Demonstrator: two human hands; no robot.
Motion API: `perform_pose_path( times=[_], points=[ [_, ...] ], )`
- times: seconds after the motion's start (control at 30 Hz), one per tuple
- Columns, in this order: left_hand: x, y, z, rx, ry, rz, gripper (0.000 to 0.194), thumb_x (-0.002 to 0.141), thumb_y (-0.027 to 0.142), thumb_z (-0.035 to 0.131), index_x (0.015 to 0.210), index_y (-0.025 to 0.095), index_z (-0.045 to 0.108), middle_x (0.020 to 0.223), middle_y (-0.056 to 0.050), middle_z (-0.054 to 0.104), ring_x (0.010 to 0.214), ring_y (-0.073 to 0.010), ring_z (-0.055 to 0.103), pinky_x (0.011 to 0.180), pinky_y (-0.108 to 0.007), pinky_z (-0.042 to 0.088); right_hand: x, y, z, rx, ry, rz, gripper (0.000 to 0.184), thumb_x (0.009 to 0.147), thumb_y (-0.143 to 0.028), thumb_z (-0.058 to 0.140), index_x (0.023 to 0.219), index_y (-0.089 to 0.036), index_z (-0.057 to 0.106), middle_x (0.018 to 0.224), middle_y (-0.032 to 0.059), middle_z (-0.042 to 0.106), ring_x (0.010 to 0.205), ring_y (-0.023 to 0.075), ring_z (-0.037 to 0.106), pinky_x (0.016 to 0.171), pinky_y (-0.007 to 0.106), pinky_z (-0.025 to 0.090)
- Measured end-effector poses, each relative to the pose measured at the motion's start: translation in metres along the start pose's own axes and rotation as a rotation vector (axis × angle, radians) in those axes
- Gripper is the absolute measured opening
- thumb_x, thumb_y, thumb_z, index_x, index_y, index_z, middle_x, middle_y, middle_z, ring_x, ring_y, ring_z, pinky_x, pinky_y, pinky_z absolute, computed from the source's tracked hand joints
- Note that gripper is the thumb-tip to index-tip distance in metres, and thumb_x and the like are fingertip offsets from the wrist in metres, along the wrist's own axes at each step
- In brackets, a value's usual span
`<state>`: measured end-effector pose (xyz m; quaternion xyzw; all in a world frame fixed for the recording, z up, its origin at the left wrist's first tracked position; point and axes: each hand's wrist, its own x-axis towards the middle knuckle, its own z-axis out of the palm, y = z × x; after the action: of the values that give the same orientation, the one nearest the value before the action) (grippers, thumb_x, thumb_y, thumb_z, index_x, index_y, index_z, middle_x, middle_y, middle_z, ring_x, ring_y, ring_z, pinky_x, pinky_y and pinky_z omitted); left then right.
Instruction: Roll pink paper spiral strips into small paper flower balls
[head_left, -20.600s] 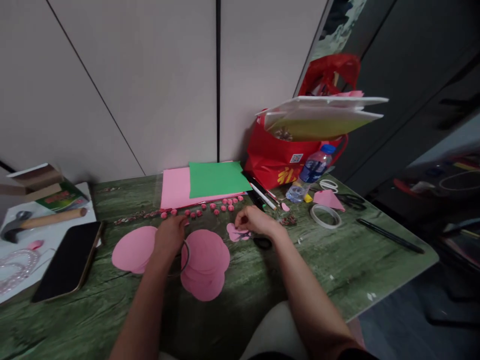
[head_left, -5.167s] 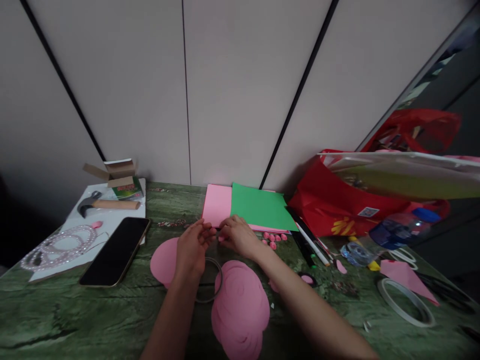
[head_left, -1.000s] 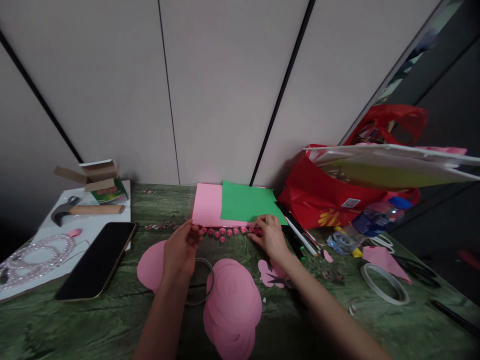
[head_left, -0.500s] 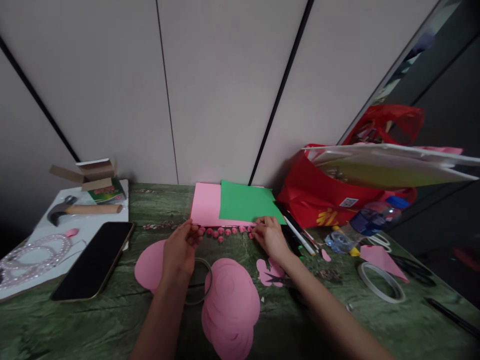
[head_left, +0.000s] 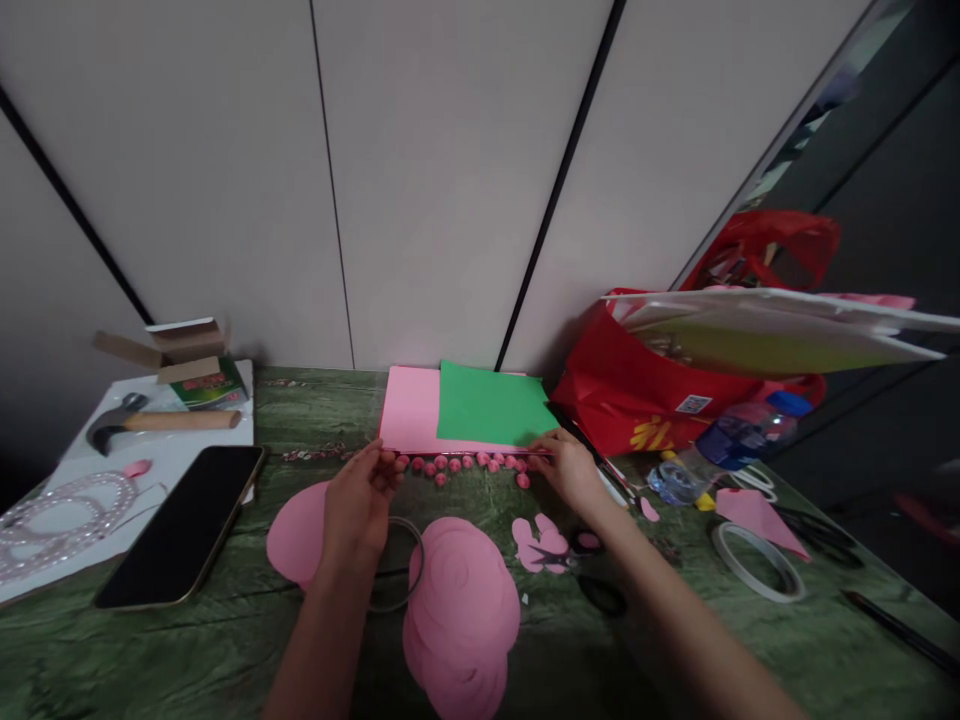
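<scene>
My left hand point(head_left: 361, 492) is at the front left corner of a stack of pink paper point(head_left: 412, 408), its curled fingers pinching that corner. My right hand point(head_left: 571, 468) has bent, closed fingers at the front right of the stack; what lies between its fingertips is hidden. A green sheet point(head_left: 491, 405) lies over the pink paper. Along the stack's front edge runs a row of small pink rolled paper pieces point(head_left: 454, 464), one of them point(head_left: 523, 481) just below the right fingers. A pile of pink paper circles point(head_left: 461, 610) lies between my forearms, beside a grey ring point(head_left: 418, 560).
Black-handled scissors point(head_left: 600, 595) and pink scraps lie under the right forearm. To the right are a red bag point(head_left: 637, 390), a water bottle point(head_left: 750, 440) and a tape roll point(head_left: 757, 565). Left stand a phone point(head_left: 184, 525), a hammer point(head_left: 180, 420) and beads point(head_left: 67, 520).
My right hand has shifted right along the stack's front edge, uncovering more rolled pieces and the scissors' handles. The left hand stays at its corner.
</scene>
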<state>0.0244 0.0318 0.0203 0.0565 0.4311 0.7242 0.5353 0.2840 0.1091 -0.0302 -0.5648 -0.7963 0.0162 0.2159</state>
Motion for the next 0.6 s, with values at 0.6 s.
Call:
perform_pose_path(
  times=[0.6],
  points=[
    [0.003,-0.001,0.000,0.022,0.010,0.000,0.013,0.075,0.003,0.048,0.072,0.010,0.059,0.052,0.000,0.059,0.046,-0.0094,0.058,0.046,-0.018,0.044,-0.028,-0.008,0.034,0.063,0.037,0.069,0.027,0.074,-0.026,0.062,0.100,-0.017,0.066,0.090,0.0083,0.050,0.078,0.0196,0.057,0.071,0.030,0.047]
  ],
)
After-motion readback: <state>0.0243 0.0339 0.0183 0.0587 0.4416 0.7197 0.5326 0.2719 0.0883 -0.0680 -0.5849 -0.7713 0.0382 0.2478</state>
